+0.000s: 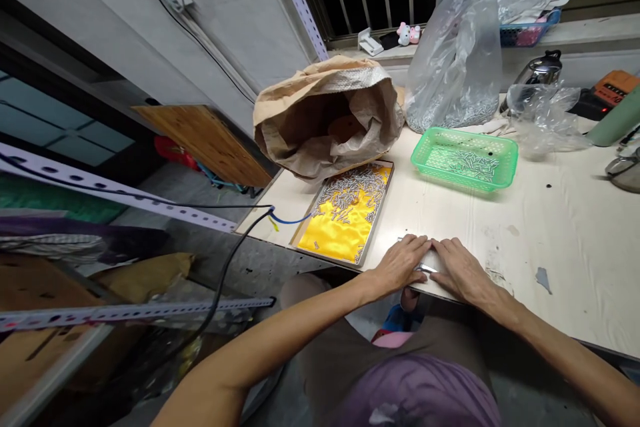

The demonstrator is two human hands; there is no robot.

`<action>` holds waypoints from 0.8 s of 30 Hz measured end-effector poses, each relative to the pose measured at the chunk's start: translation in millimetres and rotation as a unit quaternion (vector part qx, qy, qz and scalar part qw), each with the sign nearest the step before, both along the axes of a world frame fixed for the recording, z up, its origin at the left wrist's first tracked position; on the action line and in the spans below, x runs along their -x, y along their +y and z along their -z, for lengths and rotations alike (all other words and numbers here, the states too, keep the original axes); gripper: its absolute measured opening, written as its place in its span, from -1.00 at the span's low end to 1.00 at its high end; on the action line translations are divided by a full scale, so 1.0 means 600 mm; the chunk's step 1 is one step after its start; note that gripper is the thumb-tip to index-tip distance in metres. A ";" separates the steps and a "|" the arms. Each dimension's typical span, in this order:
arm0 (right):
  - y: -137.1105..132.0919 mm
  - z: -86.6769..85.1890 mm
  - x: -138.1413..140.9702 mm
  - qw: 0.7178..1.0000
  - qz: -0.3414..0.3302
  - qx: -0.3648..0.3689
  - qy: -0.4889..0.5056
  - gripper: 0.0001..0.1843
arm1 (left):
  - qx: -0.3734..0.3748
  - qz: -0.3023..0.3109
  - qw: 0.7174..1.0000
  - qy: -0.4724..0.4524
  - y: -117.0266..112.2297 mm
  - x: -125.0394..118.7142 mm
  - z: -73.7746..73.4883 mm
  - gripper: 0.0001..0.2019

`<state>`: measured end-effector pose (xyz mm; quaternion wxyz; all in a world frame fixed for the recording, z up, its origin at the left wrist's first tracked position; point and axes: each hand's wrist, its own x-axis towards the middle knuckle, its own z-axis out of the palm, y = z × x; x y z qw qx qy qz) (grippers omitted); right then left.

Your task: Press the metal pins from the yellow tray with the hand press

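Both hands rest at the near edge of the pale table (pixel 550 240). My left hand (pixel 400 263) lies palm down, its fingers together and its thumb curled under the table edge. My right hand (pixel 463 270) lies beside it, fingers flat. Between and under them is a small shiny metal or clear plastic piece (pixel 426 260), mostly covered. To the left is a shallow tray (pixel 345 213) with a yellow lining and several small silver metal pins. A green plastic basket (pixel 465 159) farther back holds more such pins.
A crumpled brown paper sack (pixel 325 117) lies open behind the tray. A clear plastic bag of pins (pixel 455 60) stands behind the basket. More crumpled clear plastic (pixel 545 117), a kettle (pixel 540 70) and a green bottle (pixel 617 117) sit at the right. Cables and perforated rails lie at left.
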<state>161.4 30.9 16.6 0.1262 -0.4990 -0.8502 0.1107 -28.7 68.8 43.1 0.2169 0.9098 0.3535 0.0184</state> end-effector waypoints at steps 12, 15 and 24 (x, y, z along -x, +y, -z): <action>-0.012 -0.018 -0.013 0.996 0.038 0.024 -0.080 -0.72 | -0.040 0.127 0.988 0.075 0.032 -0.043 0.003 -0.67; -0.005 -0.018 -0.012 0.996 0.035 0.040 -0.067 -0.88 | -0.040 0.108 0.989 0.088 0.032 -0.049 0.011 -0.75; 0.007 -0.019 -0.017 0.998 0.037 0.019 -0.056 -0.91 | -0.037 0.024 0.997 0.070 0.017 -0.053 0.023 -0.78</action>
